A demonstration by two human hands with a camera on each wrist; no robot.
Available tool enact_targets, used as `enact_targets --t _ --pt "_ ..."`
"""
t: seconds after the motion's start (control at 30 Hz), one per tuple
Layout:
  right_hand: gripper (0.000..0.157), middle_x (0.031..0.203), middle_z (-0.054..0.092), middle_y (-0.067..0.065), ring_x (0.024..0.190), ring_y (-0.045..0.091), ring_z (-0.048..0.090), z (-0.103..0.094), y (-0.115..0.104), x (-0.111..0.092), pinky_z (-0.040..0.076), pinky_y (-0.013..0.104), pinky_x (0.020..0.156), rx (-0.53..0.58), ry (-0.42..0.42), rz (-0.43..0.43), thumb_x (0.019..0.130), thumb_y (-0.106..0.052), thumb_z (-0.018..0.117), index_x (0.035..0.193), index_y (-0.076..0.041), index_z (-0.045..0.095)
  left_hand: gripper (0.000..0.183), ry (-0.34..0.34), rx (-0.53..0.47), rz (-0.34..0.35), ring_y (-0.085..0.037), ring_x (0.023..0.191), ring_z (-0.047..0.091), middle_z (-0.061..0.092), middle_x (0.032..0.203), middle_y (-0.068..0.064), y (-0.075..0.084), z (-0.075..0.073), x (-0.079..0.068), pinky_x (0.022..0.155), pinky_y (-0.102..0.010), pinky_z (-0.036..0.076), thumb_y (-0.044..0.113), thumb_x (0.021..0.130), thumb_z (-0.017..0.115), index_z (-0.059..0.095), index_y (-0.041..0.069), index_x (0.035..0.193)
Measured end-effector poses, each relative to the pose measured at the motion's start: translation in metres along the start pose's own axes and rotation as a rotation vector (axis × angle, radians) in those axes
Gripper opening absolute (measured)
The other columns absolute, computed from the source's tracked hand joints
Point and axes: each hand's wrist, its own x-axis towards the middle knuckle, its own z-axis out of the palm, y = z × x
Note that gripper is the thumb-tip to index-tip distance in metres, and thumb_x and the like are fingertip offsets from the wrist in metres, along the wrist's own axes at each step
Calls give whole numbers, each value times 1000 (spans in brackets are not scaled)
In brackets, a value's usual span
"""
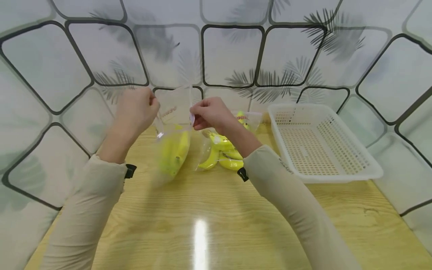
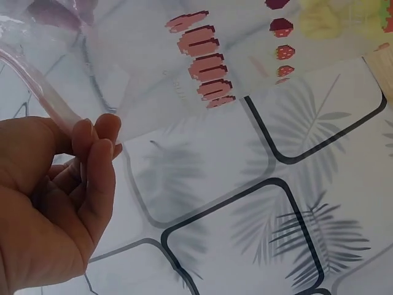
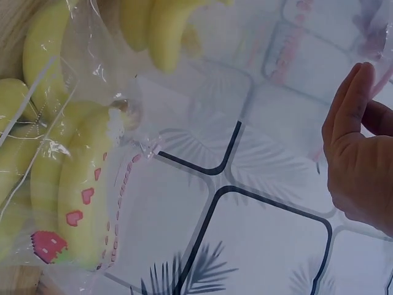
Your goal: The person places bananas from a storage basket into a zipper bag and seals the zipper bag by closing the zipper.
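Note:
A clear printed plastic bag (image 1: 173,148) with yellow bananas (image 1: 175,155) in it hangs upright between both hands. My left hand (image 1: 136,107) pinches one corner of its upper edge, and that pinch shows closely in the left wrist view, where the hand (image 2: 67,196) grips the pinkish rim. At the other side of the rim, my right hand (image 1: 212,116) pinches the bag between thumb and fingers. Behind the right wrist lies a second clear bag (image 1: 206,161) of bananas, its heart and strawberry prints showing in the right wrist view. The right forearm partly hides it.
A white plastic basket (image 1: 354,174) with a perforated floor stands on the right of the wooden table (image 1: 162,225). A pale patterned curtain or sheet (image 1: 233,56) surrounds the table's back and sides.

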Motion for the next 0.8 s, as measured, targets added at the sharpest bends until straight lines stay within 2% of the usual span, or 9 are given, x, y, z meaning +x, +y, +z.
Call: enact_targets --t 0.13,0.2,0.3,0.4,0.5,0.57,0.67,0.73,0.8 --pt "19 70 63 10 56 16 61 -3 7 0 55 24 55 -32 -8 0 99 -9 57 101 7 67 22 -85 -72 34 -23 55 46 60 70 -15 8 11 1 54 -36 38 7 96 44 63 -2 88" --pt "19 70 63 10 55 16 61 -6 11 -1 55 24 55 -28 8 -2 99 -9 57 100 7 67 22 -109 -103 53 -24 56 52 66 78 -16 11 16 1 54 -36 42 10 98 45 64 -2 98" --pt "18 70 63 10 55 17 61 -11 17 -2 55 25 54 -15 40 6 99 -10 57 98 6 66 26 -136 -172 66 -22 55 56 67 74 -14 12 21 1 51 -35 42 18 103 44 63 1 97" --pt "18 74 64 10 59 18 62 -15 24 -5 57 28 57 -17 63 16 100 -12 57 96 3 65 32 -162 -246 42 -22 57 59 67 73 -13 8 27 2 52 -34 43 23 107 39 60 2 92" --pt "21 79 63 9 66 19 62 -19 33 -10 58 31 64 -17 77 16 101 -14 55 87 0 61 34 -193 -251 5 -25 61 60 67 76 -15 -7 42 7 55 -37 43 21 107 34 58 2 92" --pt "23 80 58 7 70 19 60 -21 40 -14 57 32 69 5 88 13 101 -14 52 82 -1 57 32 -245 -214 -16 -28 67 59 66 85 -18 -23 58 11 61 -40 45 18 106 34 59 -1 98" --pt "24 82 53 6 76 19 57 -24 54 -21 57 34 75 86 107 26 102 -15 48 81 -3 53 32 -380 -161 -34 -36 87 61 64 106 -27 -50 87 14 77 -48 49 13 104 34 57 -7 114" --pt "21 85 51 6 81 19 57 -26 64 -29 56 34 78 159 119 50 103 -16 46 88 -4 54 36 -490 -144 -42 -42 104 58 58 121 -32 -66 104 11 89 -54 48 12 103 36 52 -9 127" --pt "21 89 52 6 86 19 57 -29 76 -38 56 33 80 232 119 64 105 -17 44 92 -4 53 41 -580 -156 -40 -47 116 54 53 130 -35 -78 119 5 95 -57 46 14 104 38 46 -10 136"
